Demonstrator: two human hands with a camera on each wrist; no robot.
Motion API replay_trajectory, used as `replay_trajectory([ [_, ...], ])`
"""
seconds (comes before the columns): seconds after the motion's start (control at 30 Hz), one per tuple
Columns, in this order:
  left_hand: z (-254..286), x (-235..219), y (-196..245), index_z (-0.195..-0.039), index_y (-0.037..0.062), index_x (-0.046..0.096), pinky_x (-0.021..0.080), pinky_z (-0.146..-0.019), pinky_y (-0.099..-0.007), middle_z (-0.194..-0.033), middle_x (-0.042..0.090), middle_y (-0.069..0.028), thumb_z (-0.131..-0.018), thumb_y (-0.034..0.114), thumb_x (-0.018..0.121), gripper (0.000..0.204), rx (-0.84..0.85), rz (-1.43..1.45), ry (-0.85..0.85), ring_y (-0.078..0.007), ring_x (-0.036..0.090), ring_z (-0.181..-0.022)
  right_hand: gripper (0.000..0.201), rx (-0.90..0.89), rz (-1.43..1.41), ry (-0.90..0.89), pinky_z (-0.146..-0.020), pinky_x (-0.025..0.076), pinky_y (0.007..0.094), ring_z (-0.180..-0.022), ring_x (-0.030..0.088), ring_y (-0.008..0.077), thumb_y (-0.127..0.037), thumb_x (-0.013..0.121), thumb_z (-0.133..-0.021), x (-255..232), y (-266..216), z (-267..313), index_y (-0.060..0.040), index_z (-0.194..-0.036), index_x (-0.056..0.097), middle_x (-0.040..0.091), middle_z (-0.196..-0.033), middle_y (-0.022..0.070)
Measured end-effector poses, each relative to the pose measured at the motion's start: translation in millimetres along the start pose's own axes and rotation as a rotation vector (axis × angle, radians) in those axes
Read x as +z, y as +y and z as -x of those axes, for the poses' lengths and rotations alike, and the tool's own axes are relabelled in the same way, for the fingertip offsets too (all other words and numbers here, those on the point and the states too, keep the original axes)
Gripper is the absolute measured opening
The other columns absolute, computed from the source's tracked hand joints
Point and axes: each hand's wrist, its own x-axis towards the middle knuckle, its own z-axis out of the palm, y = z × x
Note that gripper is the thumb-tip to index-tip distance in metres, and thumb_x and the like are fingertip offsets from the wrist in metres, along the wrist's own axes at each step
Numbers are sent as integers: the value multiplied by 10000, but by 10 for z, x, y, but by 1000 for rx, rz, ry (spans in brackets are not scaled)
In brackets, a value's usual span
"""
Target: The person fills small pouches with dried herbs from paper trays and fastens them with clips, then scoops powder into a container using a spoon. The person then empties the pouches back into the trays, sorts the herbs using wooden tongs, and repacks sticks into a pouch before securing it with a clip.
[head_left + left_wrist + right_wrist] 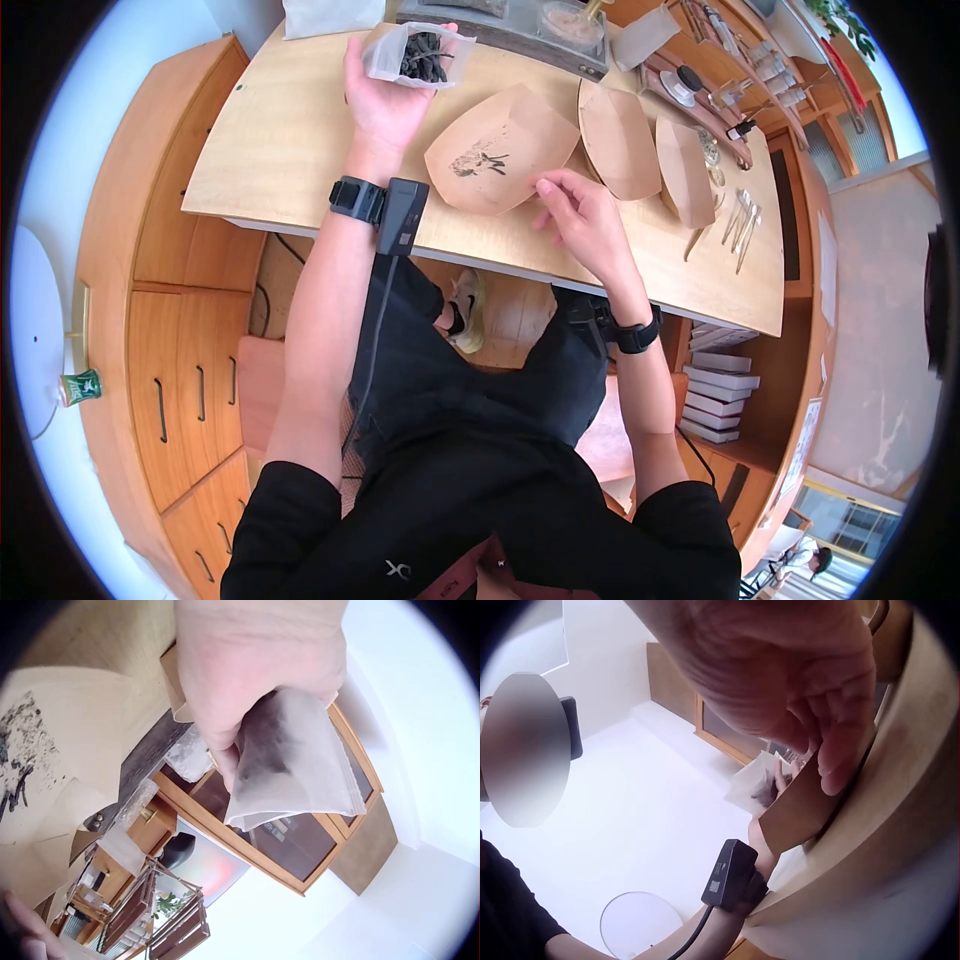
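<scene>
1. The left hand curls its fingers round a translucent pouch over the table, mouth facing the person, probably to show the dark leaves.
2. The kraft-paper tray lies below; its sides likely contain leaf scraps.
3. The right hand's bent fingers meet its rim; I cannot tell whether they pinch.

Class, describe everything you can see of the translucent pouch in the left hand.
The pouch is whitish and translucent, perhaps thin paper or plastic, with a ridged, seam-like strip along one edge. Its mouth is open; dark, thin, twisted pieces lie inside and show as a dark patch through the wall. The left hand grips it. In the head view it appears above and left of the leftmost brown tray, mouth facing the camera.
</scene>
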Motion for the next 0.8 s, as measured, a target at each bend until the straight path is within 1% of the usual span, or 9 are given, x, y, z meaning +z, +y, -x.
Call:
replay_trajectory([
  [0.07,20,25,5,-1399,-110,315,425,-1058,-486,-1415,372,-353,-963,582,396,821,3,-47,41,-458,415,-1317,239,-27,-53,25,-546,512,275,-719,699,153,-175,573,-964,36,-54,-18,22,-1040,684,710,-833,99],
  [0.2,45,38,44,-1397,-110,323,436,-1053,-467,-1420,363,-367,-963,588,387,824,3,-111,34,-448,419,-1316,234,-47,-69,40,-591,545,281,-796,716,158,-147,576,-961,-8,-226,-10,35,-1074,669,719,-845,114],
  [0.27,57,64,40,-1387,-101,344,418,-1066,-458,-1403,389,-367,-963,599,372,820,6,-71,72,-428,440,-1305,214,-95,9,106,-613,563,285,-838,716,161,-126,580,-957,-46,-323,-2,32,-1066,675,728,-870,112],
  [0.3,63,81,34,-1387,-101,344,418,-1066,-458,-1403,389,-367,-963,599,372,820,5,-74,72,-428,440,-1305,214,-96,7,106,-613,563,285,-838,716,161,-126,580,-957,-52,-368,-7,32,-1066,675,728,-870,112],
  [0.37,57,126,17,-1381,-93,358,392,-1082,-458,-1388,420,-359,-960,614,353,823,47,-208,97,-411,458,-1293,184,-172,52,160,-615,545,292,-802,706,174,-116,592,-948,-66,-437,-49,11,-1036,691,726,-869,118],
  [0.5,62,120,12,-1374,-87,370,367,-1095,-466,-1374,447,-349,-952,626,347,829,67,-222,136,-401,465,-1288,153,-271,144,185,-629,523,306,-731,680,195,-103,614,-930,-42,-453,-144,-9,-1014,701,714,-849,137],
  [0.57,60,114,25,-1385,-92,359,357,-1103,-464,-1377,450,-346,-949,627,352,842,55,-143,138,-397,467,-1288,132,-298,135,225,-639,504,317,-681,649,214,-89,632,-914,-6,-451,-179,-9,-995,699,698,-836,146],
  [0.7,90,135,13,-1396,-110,338,344,-1116,-461,-1382,440,-353,-948,621,361,858,39,-211,131,-396,460,-1298,118,-320,98,250,-635,514,296,-720,658,200,-82,632,-917,73,-384,-236,-8,-983,696,687,-860,126],
  [0.8,62,97,4,-1400,-128,321,336,-1127,-460,-1396,432,-344,-948,627,342,881,12,-196,73,-397,445,-1314,115,-302,-22,237,-638,526,275,-767,659,181,-81,622,-929,165,-332,-296,-17,-998,690,654,-909,94],
])
